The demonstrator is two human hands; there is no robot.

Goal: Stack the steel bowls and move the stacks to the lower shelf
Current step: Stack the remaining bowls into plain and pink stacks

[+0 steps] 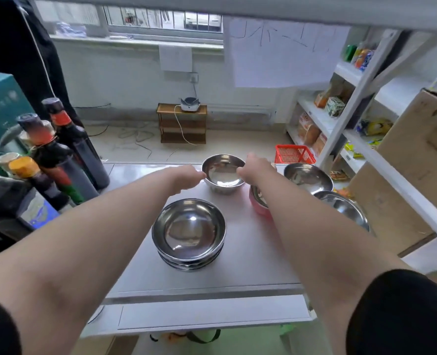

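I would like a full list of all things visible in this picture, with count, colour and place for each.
far bowl: one, steel, back of the table, gripped at both rim sides
bowl stack: one stack, steel, table centre
side bowls: two, steel, right table edge
pink bowl: one, pink outside, partly hidden under the right arm
table: one, white
bottles: several, dark, left
red basket: one, on the floor
cardboard box: one, brown, right
shelves: white, holding packaged goods
left hand, right hand: on the far bowl's rim

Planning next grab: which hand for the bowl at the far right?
Right. The right hand sits beside the far-right bowl; the left hand would have to cross the held bowl.
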